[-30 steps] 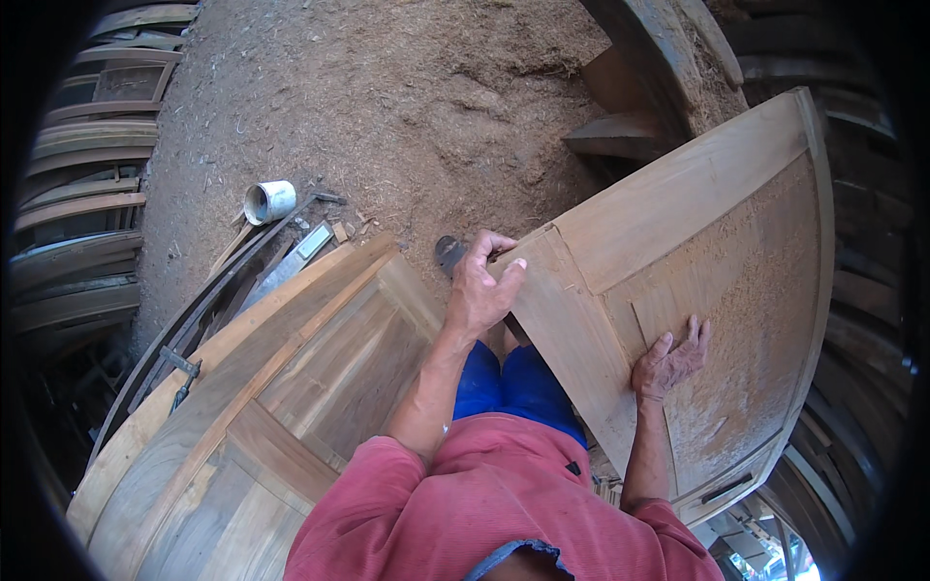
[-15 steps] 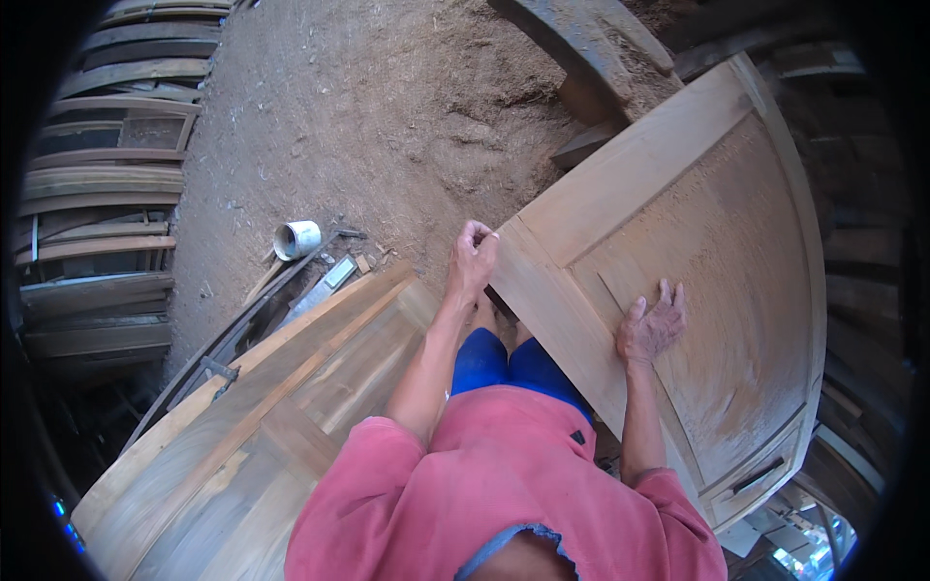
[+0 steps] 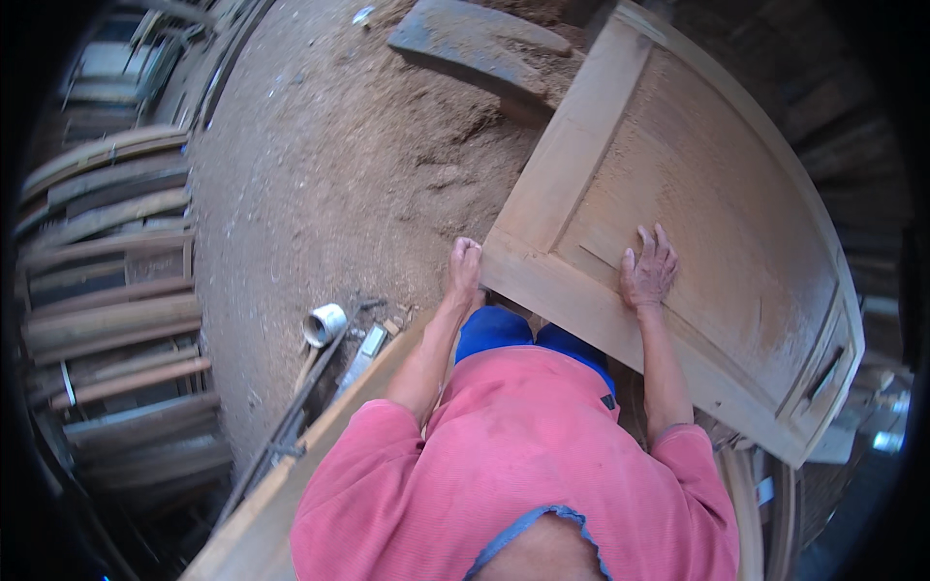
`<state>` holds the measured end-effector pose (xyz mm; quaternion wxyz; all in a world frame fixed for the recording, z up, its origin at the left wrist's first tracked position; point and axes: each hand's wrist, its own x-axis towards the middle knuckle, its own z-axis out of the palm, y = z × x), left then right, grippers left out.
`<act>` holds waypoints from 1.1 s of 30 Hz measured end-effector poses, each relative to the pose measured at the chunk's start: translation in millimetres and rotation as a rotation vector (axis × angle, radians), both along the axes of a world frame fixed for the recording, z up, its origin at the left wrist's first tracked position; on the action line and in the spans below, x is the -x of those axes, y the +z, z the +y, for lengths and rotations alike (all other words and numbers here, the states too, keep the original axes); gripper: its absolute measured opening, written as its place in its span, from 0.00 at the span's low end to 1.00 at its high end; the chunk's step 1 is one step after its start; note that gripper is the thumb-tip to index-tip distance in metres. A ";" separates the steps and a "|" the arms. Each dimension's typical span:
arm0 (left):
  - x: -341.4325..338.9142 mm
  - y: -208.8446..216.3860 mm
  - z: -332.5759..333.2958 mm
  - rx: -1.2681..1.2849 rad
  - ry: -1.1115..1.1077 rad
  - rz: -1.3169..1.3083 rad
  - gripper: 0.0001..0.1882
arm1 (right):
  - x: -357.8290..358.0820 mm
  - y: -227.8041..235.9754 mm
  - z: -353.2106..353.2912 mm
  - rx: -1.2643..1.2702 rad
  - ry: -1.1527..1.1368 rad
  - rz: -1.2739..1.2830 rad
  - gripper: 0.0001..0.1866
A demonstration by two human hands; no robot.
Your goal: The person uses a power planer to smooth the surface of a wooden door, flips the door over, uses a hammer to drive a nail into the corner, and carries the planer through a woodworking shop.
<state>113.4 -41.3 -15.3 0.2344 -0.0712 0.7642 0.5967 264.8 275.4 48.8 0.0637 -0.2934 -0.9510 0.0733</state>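
A framed wooden door with a recessed panel lies slanted in front of me on the right, and fine dust coats its face. My right hand rests on the panel with its fingers spread and holds nothing. At the door's near left corner is my left hand, its fingers curled closed against the edge. What those fingers grip, if anything, is hidden. Toward the door's right end a slot-like cutout shows in the frame.
A second wooden board lies at lower left. Beyond it are a white cup-like container and a flat metal-looking tool. Stacked timber lines the left side. A thick wooden block sits in sawdust on the ground.
The view has turned, so the door appears rotated and the left board is mostly out of sight. My right hand stays open on the panel; my left hand remains closed at the corner.
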 end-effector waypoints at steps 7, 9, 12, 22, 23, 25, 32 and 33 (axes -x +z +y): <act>42.0 33.0 -14.5 -0.161 -0.273 -0.520 0.11 | -11.5 -8.4 0.2 0.256 -0.305 0.196 0.23; 48.1 29.0 -28.3 -0.187 -0.256 -0.587 0.13 | -27.6 7.6 -14.1 0.368 -0.626 0.356 0.22; 62.8 23.2 -38.3 -0.211 -0.245 -0.663 0.15 | -112.2 -1.1 -40.7 -0.052 -0.633 0.224 0.22; 115.6 66.3 37.1 0.242 -0.643 0.807 0.18 | -303.9 -132.4 -331.7 1.182 -1.539 0.086 0.36; 109.1 89.5 57.7 0.185 -0.741 0.852 0.19 | -344.1 -173.4 -361.3 1.143 -1.406 -0.165 0.36; 80.6 104.9 97.7 0.093 -0.928 1.030 0.21 | -301.8 -177.6 -384.7 1.213 -1.504 -0.102 0.32; -59.3 97.6 184.0 -0.060 -1.603 1.141 0.30 | -285.5 -115.2 -325.7 1.058 -1.919 0.412 0.27; -81.9 92.2 193.7 -0.120 -1.660 1.171 0.30 | -289.7 -99.9 -314.0 0.974 -1.838 0.401 0.27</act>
